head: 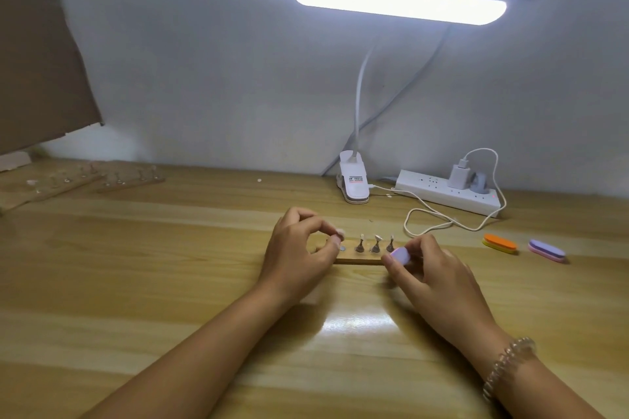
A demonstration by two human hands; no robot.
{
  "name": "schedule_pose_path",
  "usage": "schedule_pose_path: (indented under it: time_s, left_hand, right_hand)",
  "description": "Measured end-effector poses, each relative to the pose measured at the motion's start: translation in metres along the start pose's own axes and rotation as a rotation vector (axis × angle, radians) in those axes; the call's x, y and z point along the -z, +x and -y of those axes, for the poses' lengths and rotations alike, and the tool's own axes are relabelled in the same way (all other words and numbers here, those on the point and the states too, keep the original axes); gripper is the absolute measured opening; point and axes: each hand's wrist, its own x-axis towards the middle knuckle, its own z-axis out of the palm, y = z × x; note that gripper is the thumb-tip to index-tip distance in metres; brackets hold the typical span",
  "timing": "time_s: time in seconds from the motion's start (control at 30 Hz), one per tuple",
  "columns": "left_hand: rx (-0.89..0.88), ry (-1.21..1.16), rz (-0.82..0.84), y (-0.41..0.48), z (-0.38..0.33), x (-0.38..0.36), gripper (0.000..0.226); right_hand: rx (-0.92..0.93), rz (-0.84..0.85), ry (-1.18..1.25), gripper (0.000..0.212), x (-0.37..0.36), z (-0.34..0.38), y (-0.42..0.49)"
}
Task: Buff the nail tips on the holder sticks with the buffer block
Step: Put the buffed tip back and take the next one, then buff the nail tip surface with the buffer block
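While your left hand [299, 248] pinches one holder stick [340, 235] between thumb and forefinger just above the wooden base [357, 261], your right hand [432, 272] is curled round the buffer block [401, 255] at the base's right end. Three more sticks [376, 244] stand in the base between your hands. Nail tips look thin, light and likely to pop off, so grip the stem low and stroke lightly. The block is probably soft foam; hold its sides. Spare buffers [499, 243] lie well right.
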Motion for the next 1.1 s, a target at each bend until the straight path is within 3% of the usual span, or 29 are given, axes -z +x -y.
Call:
schedule_pose_path:
  time_s: [0.37, 0.6, 0.83, 1.0, 1.1]
  left_hand:
    - [-0.093, 0.117, -0.018, 0.007, -0.001, -0.004, 0.007]
    - [0.004, 0.064, 0.151, 0.010, 0.005, -0.005, 0.008]
    - [0.005, 0.125, 0.176, 0.013, 0.010, -0.008, 0.011]
    - [-0.080, 0.314, 0.133, 0.010, 0.012, -0.010, 0.033]
    - [-0.194, 0.466, 0.097, 0.006, 0.011, -0.013, 0.029]
  right_hand:
    - [0.022, 0.000, 0.019, 0.034, -0.001, 0.003, 0.000]
    - [0.063, -0.002, -0.010, 0.032, -0.002, 0.004, -0.002]
    - [0.068, -0.009, -0.008, 0.032, -0.003, 0.004, -0.002]
    - [0.103, -0.016, 0.023, 0.029, -0.003, 0.003, -0.001]
    - [0.158, -0.004, -0.002, 0.027, -0.005, 0.004, -0.003]
